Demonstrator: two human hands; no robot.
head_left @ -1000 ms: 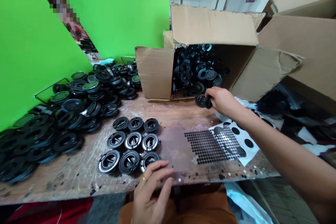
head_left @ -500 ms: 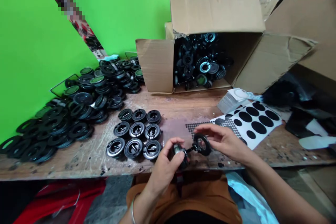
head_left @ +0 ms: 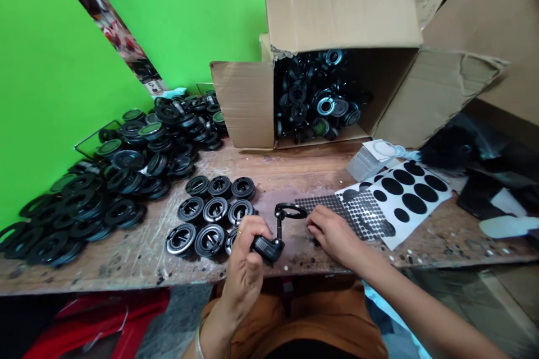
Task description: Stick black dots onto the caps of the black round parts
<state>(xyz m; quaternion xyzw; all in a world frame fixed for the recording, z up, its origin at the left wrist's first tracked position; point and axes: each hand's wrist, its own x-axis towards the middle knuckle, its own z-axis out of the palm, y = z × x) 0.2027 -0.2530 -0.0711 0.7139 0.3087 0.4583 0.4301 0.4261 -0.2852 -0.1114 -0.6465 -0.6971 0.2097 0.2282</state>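
My left hand (head_left: 248,258) is closed around the base of a black folding ring stand (head_left: 269,247), held just above the table's front edge. From that base a thin hinged arm (head_left: 278,227) rises to a flat open ring (head_left: 291,211), which points right. My right hand (head_left: 328,233) is beside the ring, its fingers curled together and low over the table. Whatever they pinch, if anything, is hidden, and I cannot tell whether they touch the ring. Left of my left hand, several folded round black stands (head_left: 215,210) sit in rows. A sheet of small black dots (head_left: 324,205) lies behind my right hand.
A big pile of black ring parts (head_left: 126,162) covers the table's left side. An open cardboard box (head_left: 242,104) at the back holds more. Sheets of large black circle stickers (head_left: 415,202) and a stack of small cards (head_left: 364,162) lie to the right.
The stand has turned and unfolded, so its ring lies flatter, higher and further left. My right hand has let go of the ring's side and moved lower and left, its fingers curling.
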